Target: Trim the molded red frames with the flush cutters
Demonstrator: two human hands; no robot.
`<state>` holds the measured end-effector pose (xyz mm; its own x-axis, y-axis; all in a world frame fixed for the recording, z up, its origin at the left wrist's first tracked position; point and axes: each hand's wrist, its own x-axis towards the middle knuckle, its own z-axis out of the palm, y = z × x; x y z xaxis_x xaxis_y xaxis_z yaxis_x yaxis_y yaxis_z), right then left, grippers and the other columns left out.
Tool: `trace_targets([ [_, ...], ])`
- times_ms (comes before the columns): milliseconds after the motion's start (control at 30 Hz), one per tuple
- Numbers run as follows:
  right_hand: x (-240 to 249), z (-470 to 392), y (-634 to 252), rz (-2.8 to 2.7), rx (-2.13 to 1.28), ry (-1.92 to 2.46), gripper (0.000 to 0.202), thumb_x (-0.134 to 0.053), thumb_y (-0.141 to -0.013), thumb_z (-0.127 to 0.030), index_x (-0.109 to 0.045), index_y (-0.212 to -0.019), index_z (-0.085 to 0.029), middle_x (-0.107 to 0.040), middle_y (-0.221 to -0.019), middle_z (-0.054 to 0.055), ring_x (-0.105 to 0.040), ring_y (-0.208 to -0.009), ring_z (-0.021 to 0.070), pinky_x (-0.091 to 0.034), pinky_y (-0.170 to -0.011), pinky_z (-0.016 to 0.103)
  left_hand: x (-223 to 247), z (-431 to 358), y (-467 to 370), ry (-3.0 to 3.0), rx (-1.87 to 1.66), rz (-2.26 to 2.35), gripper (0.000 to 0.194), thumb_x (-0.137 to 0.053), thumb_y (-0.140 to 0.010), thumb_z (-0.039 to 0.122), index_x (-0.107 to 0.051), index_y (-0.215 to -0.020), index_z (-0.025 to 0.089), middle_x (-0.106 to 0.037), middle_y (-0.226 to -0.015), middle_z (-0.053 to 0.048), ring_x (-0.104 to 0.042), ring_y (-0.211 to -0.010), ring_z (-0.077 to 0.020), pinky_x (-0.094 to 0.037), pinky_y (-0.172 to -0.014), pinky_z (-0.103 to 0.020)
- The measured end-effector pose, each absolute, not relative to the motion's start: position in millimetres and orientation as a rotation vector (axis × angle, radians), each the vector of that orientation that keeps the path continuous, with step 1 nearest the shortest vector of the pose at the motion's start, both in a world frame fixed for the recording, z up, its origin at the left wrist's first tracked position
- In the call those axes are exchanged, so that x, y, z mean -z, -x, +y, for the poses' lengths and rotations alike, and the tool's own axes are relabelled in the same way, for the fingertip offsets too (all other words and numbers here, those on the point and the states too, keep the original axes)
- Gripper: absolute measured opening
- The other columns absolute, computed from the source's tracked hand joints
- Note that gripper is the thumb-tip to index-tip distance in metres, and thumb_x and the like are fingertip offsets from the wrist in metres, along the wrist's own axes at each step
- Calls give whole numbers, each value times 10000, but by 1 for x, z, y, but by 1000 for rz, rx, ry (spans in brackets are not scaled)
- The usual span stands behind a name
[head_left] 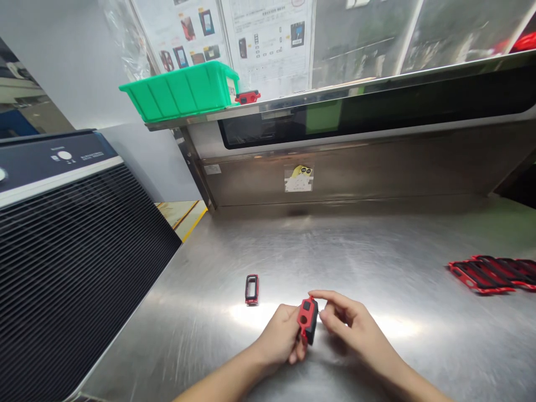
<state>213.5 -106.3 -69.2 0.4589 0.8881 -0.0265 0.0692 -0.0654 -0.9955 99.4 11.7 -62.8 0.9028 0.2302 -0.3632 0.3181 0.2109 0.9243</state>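
Note:
My left hand (281, 335) is closed around a red and black device case (307, 320), holding it on edge above the metal table. The case's narrow red side, with a dark square and a round hole, faces me. My right hand (349, 318) is at the case's right side, its index fingertip touching the top corner and its thumb close to the black face. Its fingers are partly spread and grip nothing that I can see. A second red and black case, an open frame (247, 288), lies on the table left of my hands.
Several red and black cases (481, 279) lie in an overlapping row at the right. A green bin (180, 92) and another red piece (248, 97) stand on the raised shelf. At left is a black ribbed machine (79, 257). A small bag (298, 178) is on the back panel.

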Motion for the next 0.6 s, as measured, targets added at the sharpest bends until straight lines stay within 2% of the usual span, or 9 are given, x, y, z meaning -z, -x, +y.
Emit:
trace_targets([
  [100,69,-106,-213,-951,-871,1496,601,-505,-819,-615,-587,-1162,-127,-452,-685,17,-407,-622,115,-347,-602,262,60,13,-100,-1296,115,477,457,-523,-655,556,-406,-473,153,-369,-340,-3,-263,-256,-53,-148,-297,-182],
  [233,67,-104,-213,-985,-926,1410,506,-475,-854,-594,-612,-967,-120,-410,-639,7,-368,-598,103,-310,-584,252,63,14,-100,-1219,145,495,405,-518,-627,532,-435,-530,148,-371,-353,1,-270,-263,-57,-139,-317,-192],
  [367,67,-105,-213,-891,-836,1457,564,-500,-809,-643,-585,-959,-107,-364,-595,-15,-326,-550,91,-275,-539,241,69,13,-97,-1375,-183,574,617,-359,-775,690,-526,-832,99,-503,-543,-27,-364,-363,-60,-184,-362,-192],
  [433,69,-106,-213,-861,-767,1484,546,-508,-812,-630,-583,-960,-110,-371,-615,-10,-345,-571,94,-283,-548,240,70,11,-93,-1525,-378,534,630,-250,-879,670,-509,-964,102,-529,-634,-28,-394,-425,-62,-239,-412,-201],
  [500,71,-106,-214,-837,-735,1475,511,-523,-820,-604,-584,-956,-115,-386,-623,-9,-365,-578,92,-299,-554,237,68,9,-89,-1629,-458,456,572,-227,-931,607,-497,-990,106,-524,-671,-24,-399,-456,-61,-269,-445,-213],
  [600,72,-105,-214,-796,-837,1423,548,-542,-793,-634,-575,-940,-107,-435,-587,-9,-404,-530,86,-332,-531,231,65,6,-86,-1710,-475,415,531,-277,-931,596,-484,-850,114,-488,-607,-10,-389,-457,-67,-281,-452,-221],
])
